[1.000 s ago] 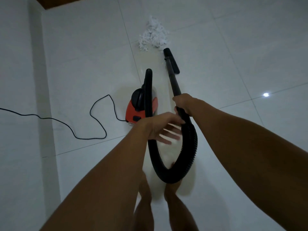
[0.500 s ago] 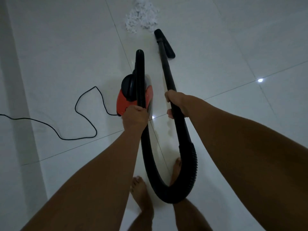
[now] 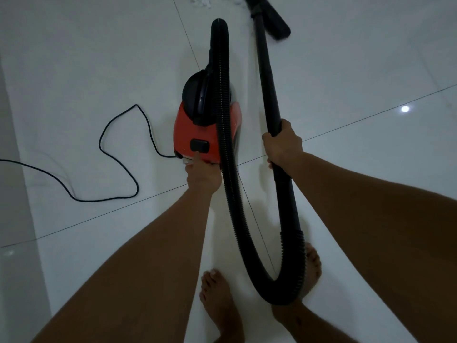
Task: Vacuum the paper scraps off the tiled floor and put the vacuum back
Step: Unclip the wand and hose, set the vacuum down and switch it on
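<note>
The red and black vacuum cleaner stands on the white tiled floor in front of me. My left hand reaches down to its rear, and the index finger touches the black switch. My right hand grips the black rigid tube. The tube's floor nozzle lies at the top edge, beside a few white paper scraps. The ribbed hose loops from the vacuum's top down past my feet and back up to the tube.
A black power cord curls over the tiles left of the vacuum and runs off the left edge. My bare feet stand just behind the hose loop. A lamp's reflection shines on the floor at right.
My left hand has dropped from the hose to the vacuum's rear switch. My view has tilted down and nearer, so most of the scrap pile has left the top edge.
</note>
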{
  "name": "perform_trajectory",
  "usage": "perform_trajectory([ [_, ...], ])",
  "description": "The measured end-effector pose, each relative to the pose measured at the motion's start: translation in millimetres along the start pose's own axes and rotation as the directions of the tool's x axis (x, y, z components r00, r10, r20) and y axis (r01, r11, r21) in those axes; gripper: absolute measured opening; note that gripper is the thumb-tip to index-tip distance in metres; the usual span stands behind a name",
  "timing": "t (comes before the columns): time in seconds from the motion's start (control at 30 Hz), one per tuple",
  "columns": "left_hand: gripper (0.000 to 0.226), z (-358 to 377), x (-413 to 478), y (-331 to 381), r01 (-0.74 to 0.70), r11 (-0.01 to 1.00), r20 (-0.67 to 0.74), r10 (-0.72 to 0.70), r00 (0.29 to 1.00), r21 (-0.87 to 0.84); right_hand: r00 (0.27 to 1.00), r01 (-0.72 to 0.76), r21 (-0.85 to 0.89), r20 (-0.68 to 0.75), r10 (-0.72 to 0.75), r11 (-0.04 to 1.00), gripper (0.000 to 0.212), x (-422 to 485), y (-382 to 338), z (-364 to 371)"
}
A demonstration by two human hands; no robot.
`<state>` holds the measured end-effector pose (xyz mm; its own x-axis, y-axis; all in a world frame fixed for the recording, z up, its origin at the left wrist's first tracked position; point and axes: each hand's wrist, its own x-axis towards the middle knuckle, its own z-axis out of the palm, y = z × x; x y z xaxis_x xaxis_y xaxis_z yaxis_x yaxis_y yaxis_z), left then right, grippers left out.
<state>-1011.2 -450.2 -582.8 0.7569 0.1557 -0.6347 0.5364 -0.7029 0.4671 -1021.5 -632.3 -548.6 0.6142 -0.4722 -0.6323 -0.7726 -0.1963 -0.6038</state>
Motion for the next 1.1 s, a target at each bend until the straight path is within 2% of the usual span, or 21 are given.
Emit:
perform_trajectory([
  [0.13, 0.064, 9.3, 10.8, -15.9, -0.002, 0.999, -0.001, 0.002, 1.0, 0.038, 1.0, 0.018, -0.014, -0.022, -0.018, 1.0, 0.052, 8.5, 12.8, 9.1],
  [0.27, 0.079, 17.5, 18.8, -19.5, -0.05, 0.985, 0.042, 0.043, 0.998, 0.166, 0.999, -0.007, 0.007, -0.049, 0.008, 1.0, 0.045, 16.7, 18.9, 17.0],
  [0.43, 0.081, 24.9, 26.3, -11.7, -0.06, 0.967, 0.034, 0.053, 0.998, 0.246, 0.989, -0.15, 0.112, 0.02, 0.149, 0.982, 0.031, 26.9, 13.2, 11.3],
  [0.5, 0.081, 25.2, 29.0, -11.4, -0.079, 0.962, 0.041, 0.07, 0.997, 0.261, 0.99, -0.138, 0.092, 0.001, 0.138, 0.986, 0.028, 29.0, 12.1, 10.1],
  [0.67, 0.086, 25.2, 34.9, -12.6, -0.089, 0.948, 0.102, 0.06, 0.993, 0.307, 0.995, -0.079, -0.008, -0.065, 0.078, 0.997, 0.037, 27.2, 15.0, 12.0],
  [0.9, 0.088, 16.2, 45.6, -6.2, -0.091, 0.931, 0.154, 0.038, 0.987, 0.354, 0.994, -0.051, -0.031, -0.097, 0.048, 0.998, 0.035, 21.8, 20.5, 11.6],
  [1.0, 0.086, 12.6, 52.9, -1.4, -0.138, 0.914, 0.166, 0.08, 0.983, 0.381, 0.993, -0.049, -0.022, -0.105, 0.046, 0.999, 0.035, 21.9, 17.5, 12.2],
  [1.1, 0.083, 10.0, 55.4, 5.4, -0.108, 0.954, 0.182, 0.058, 0.982, 0.279, 0.993, -0.053, -0.025, -0.104, 0.05, 0.998, 0.036, 21.8, 17.6, 12.2],
])
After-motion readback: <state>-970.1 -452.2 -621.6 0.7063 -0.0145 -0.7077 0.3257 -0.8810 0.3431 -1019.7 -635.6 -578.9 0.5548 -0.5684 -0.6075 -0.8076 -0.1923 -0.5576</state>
